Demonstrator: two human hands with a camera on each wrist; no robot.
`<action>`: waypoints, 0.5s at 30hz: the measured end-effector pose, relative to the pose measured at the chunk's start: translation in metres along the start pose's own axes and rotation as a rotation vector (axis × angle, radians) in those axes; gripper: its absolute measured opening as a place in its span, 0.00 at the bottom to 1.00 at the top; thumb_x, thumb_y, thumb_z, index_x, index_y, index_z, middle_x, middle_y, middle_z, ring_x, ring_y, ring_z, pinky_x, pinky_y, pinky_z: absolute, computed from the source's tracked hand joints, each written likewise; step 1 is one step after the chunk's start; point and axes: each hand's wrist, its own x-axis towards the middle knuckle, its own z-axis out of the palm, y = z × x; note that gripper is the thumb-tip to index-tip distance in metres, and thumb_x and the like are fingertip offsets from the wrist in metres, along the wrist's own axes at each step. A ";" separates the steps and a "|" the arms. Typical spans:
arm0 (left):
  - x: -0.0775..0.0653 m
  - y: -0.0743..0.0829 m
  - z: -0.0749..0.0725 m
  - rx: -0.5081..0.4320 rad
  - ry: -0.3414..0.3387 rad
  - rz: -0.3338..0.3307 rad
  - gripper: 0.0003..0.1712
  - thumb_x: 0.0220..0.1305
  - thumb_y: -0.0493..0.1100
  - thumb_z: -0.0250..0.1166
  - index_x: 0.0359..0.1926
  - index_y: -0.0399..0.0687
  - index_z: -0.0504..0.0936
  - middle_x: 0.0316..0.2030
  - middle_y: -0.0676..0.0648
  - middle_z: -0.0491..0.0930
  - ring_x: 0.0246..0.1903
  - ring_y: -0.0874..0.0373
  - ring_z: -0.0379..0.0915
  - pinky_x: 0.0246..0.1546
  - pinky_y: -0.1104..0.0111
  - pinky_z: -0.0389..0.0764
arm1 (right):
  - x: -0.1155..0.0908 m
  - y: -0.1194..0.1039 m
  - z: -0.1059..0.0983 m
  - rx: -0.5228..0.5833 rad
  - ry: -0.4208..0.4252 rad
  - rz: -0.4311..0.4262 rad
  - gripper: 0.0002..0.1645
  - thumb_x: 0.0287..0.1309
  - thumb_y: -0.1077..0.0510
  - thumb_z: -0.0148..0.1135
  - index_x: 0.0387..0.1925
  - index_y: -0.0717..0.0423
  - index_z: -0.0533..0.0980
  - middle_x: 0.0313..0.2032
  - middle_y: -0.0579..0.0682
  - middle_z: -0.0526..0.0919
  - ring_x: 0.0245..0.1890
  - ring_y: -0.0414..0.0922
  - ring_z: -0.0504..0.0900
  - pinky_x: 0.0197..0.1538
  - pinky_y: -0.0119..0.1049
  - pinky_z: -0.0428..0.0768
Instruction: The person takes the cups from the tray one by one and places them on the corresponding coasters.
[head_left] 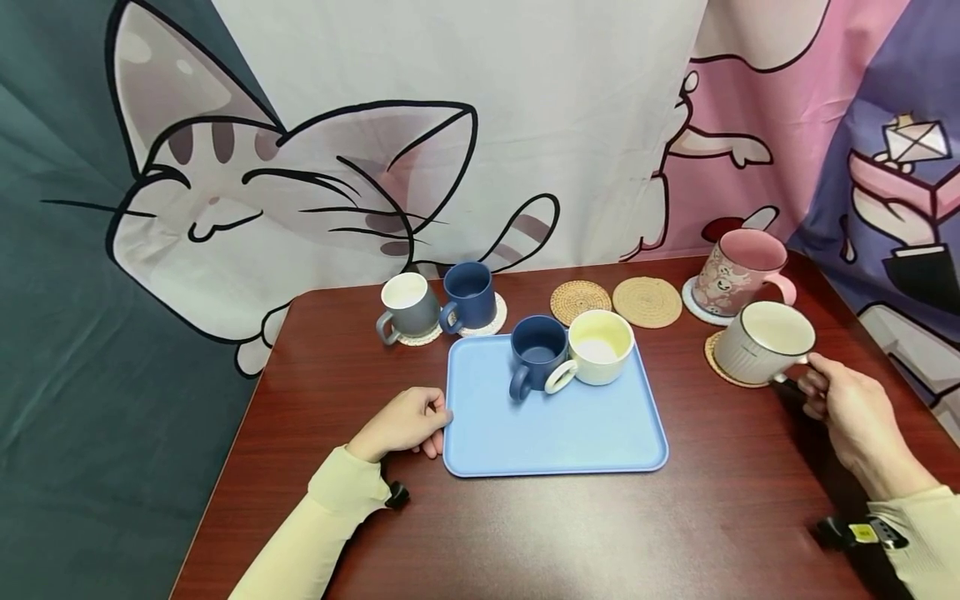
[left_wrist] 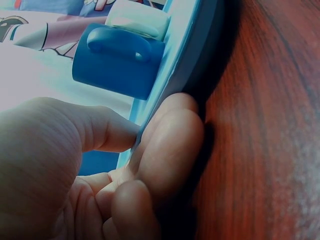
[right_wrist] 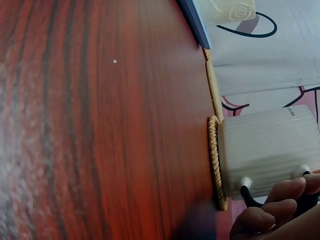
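My left hand pinches the left edge of a light blue tray, thumb on the rim and fingers under it in the left wrist view. On the tray stand a dark blue mug and a pale yellow mug with a ring-shaped handle, side by side near the back edge. At the right, my right hand grips the handle of a white ribbed mug. This mug stands over a round woven coaster, its base right at the coaster in the right wrist view.
Behind the white mug, a pink mug stands on a pale coaster. Two woven coasters lie behind the tray. Back left, a grey mug and another dark blue mug stand on white coasters. A printed cloth hangs behind the table.
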 end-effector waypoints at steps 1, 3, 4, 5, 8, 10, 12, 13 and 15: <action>0.000 0.000 0.000 0.000 0.000 -0.001 0.13 0.73 0.43 0.57 0.30 0.44 0.77 0.16 0.49 0.85 0.16 0.56 0.83 0.15 0.70 0.76 | 0.000 0.000 -0.001 -0.002 -0.008 -0.002 0.24 0.79 0.55 0.50 0.21 0.52 0.73 0.17 0.43 0.69 0.23 0.46 0.51 0.31 0.42 0.46; 0.000 0.001 0.000 0.002 0.001 -0.001 0.13 0.73 0.43 0.57 0.29 0.44 0.77 0.16 0.49 0.85 0.16 0.56 0.83 0.15 0.70 0.76 | -0.001 0.001 -0.001 -0.015 -0.020 -0.010 0.24 0.79 0.54 0.50 0.22 0.52 0.73 0.17 0.43 0.71 0.21 0.45 0.53 0.30 0.42 0.46; 0.000 0.001 0.000 0.003 0.001 0.000 0.13 0.73 0.43 0.57 0.29 0.44 0.77 0.16 0.49 0.85 0.16 0.56 0.83 0.15 0.70 0.76 | -0.001 0.001 -0.002 -0.016 -0.024 -0.014 0.24 0.79 0.54 0.50 0.22 0.52 0.74 0.18 0.43 0.71 0.20 0.44 0.55 0.30 0.42 0.46; -0.001 0.001 0.000 0.005 0.001 0.000 0.13 0.73 0.43 0.57 0.29 0.44 0.77 0.16 0.49 0.85 0.16 0.56 0.83 0.15 0.70 0.76 | -0.001 0.001 -0.002 -0.017 -0.027 -0.019 0.23 0.79 0.54 0.50 0.23 0.52 0.75 0.18 0.43 0.73 0.19 0.43 0.57 0.29 0.42 0.47; -0.001 0.002 0.000 0.008 0.001 0.001 0.13 0.73 0.43 0.57 0.30 0.45 0.77 0.16 0.49 0.85 0.16 0.56 0.83 0.15 0.70 0.76 | -0.002 0.002 -0.002 -0.017 -0.030 -0.035 0.22 0.79 0.54 0.51 0.26 0.53 0.78 0.19 0.43 0.76 0.18 0.40 0.64 0.28 0.42 0.47; -0.001 0.002 0.000 0.009 0.002 0.002 0.13 0.73 0.43 0.57 0.30 0.45 0.77 0.16 0.49 0.85 0.16 0.57 0.83 0.15 0.70 0.76 | -0.003 0.003 -0.002 -0.012 -0.034 -0.045 0.21 0.79 0.55 0.51 0.27 0.53 0.80 0.19 0.43 0.77 0.18 0.40 0.65 0.28 0.42 0.47; -0.001 0.002 0.000 0.009 0.003 0.003 0.13 0.73 0.43 0.57 0.30 0.45 0.77 0.16 0.49 0.85 0.16 0.57 0.83 0.15 0.70 0.76 | -0.003 0.003 -0.003 -0.014 -0.036 -0.051 0.21 0.79 0.55 0.51 0.28 0.53 0.81 0.20 0.43 0.78 0.18 0.40 0.65 0.28 0.42 0.47; -0.001 0.002 0.000 0.008 0.003 0.004 0.13 0.73 0.43 0.57 0.30 0.45 0.77 0.16 0.49 0.85 0.16 0.57 0.83 0.15 0.70 0.76 | -0.004 0.003 -0.003 -0.016 -0.037 -0.053 0.21 0.79 0.55 0.51 0.28 0.53 0.81 0.20 0.43 0.79 0.18 0.40 0.65 0.28 0.42 0.46; -0.002 0.003 0.000 0.004 0.003 0.005 0.13 0.73 0.43 0.57 0.30 0.45 0.77 0.16 0.49 0.85 0.16 0.57 0.83 0.15 0.70 0.76 | -0.004 0.003 -0.003 -0.027 -0.040 -0.058 0.21 0.79 0.54 0.51 0.28 0.53 0.81 0.20 0.43 0.79 0.18 0.40 0.66 0.28 0.42 0.47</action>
